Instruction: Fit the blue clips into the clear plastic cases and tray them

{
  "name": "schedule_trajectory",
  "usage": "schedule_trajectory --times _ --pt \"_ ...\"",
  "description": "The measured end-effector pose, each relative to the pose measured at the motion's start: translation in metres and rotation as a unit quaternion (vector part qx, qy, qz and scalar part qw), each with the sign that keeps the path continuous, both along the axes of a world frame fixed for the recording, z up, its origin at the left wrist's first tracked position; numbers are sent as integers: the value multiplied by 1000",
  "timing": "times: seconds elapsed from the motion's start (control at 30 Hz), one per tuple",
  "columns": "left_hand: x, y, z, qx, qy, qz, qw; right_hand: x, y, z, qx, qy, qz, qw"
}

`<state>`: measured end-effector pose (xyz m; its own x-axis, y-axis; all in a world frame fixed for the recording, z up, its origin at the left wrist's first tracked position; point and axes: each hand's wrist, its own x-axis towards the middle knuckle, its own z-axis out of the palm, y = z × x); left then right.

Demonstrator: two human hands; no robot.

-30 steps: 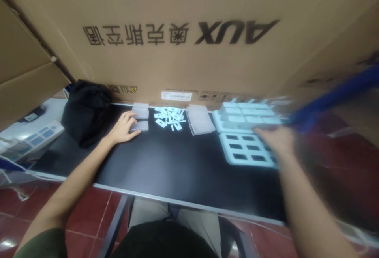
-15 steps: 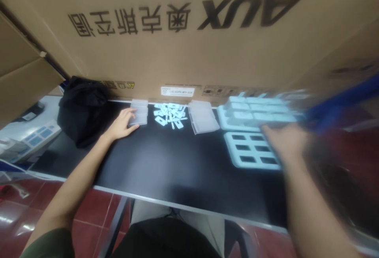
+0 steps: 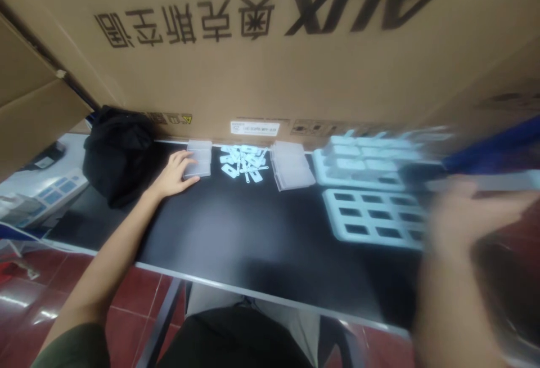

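Observation:
My left hand (image 3: 176, 175) rests with spread fingers at the left edge of a stack of clear plastic cases (image 3: 201, 160). Right of these lies a pile of small light-blue tags (image 3: 243, 162), then more clear cases (image 3: 293, 168). My right hand (image 3: 464, 213) is smeared by motion at the right, beyond a light-blue tray with rectangular openings (image 3: 335, 216). Whether it holds anything cannot be made out. Behind that tray stands a light-blue rack (image 3: 323, 175) bearing several blocks.
A large cardboard box (image 3: 270, 81) stands along the back of the black table (image 3: 236, 221). A black cloth bag (image 3: 116, 160) sits at the left. Something blue (image 3: 493, 146), blurred, extends in from the right.
My right hand has moved right, away from the light-blue rack and tray, uncovering more of the openings. My left hand stays at the clear cases. The view has shifted slightly.

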<state>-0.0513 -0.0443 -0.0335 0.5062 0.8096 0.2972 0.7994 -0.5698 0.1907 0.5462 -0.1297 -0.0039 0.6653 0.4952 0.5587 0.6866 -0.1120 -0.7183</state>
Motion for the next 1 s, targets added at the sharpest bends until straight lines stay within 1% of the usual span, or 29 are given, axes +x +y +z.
schedule_trajectory --times 0.03,0.07,0.1,0.13,0.17,0.2,0.23,0.3,0.37,0.4,0.47,0.5,0.57,0.6,0.63,0.67,0.7,0.73,0.77,0.8,0.83,0.9,0.97,1.0 --pt "1 -2 1 12 -4 0 1000 -12 -8 3 42 34 14 998" --pt "4 -5 2 25 -11 1 1000 -27 -15 5 43 68 70 994" --pt "10 -10 5 36 -22 -1 999 -45 -22 7 23 85 120 989" --pt "20 -17 8 40 -34 -8 999 -65 -28 10 -19 82 155 984" --pt "32 -24 12 37 -51 -17 998 -85 -32 12 -82 59 194 976" --pt "49 -32 17 17 -66 -39 997 -106 -35 14 -140 20 227 963" --pt "67 -41 22 -16 -83 -72 994 -126 -36 17 -195 -27 272 942" --pt "109 -57 33 -85 -129 -126 980 -161 -34 23 -291 -121 355 880" --pt "148 -68 43 -130 -181 -156 962 -185 -30 28 -351 -192 398 826" --pt "164 -71 46 -142 -210 -157 954 -193 -29 30 -370 -214 406 808" --pt "182 -70 48 -151 -265 -162 939 -199 -27 30 -393 -228 410 791" --pt "185 -66 47 -154 -291 -163 930 -198 -27 29 -401 -222 410 789" --pt "181 -52 43 -159 -345 -155 912 -192 -28 24 -411 -190 412 790" --pt "176 -42 39 -158 -370 -138 905 -188 -30 21 -415 -170 415 791" --pt "169 -30 36 -150 -391 -107 902 -185 -32 19 -417 -152 419 792" --pt "162 -17 33 -126 -404 -63 904 -183 -34 17 -419 -137 422 792" --pt "156 -4 30 -97 -397 -15 913 -182 -36 17 -420 -127 424 792" --pt "150 8 28 -71 -363 23 929 -183 -38 18 -423 -122 427 790" --pt "146 18 27 -57 -314 43 947 -184 -40 19 -429 -121 429 785" --pt "144 25 27 -45 -261 48 963 -187 -41 21 -438 -122 433 779" --pt "142 27 27 -32 -212 46 976 -190 -42 23 -447 -125 437 770" --pt "145 18 29 -3 -152 35 988 -195 -44 26 -468 -136 447 750" --pt "153 -5 30 8 -145 15 989 -199 -44 26 -486 -152 450 734" --pt "159 -20 30 -6 -144 -8 989 -200 -44 24 -493 -160 451 727"
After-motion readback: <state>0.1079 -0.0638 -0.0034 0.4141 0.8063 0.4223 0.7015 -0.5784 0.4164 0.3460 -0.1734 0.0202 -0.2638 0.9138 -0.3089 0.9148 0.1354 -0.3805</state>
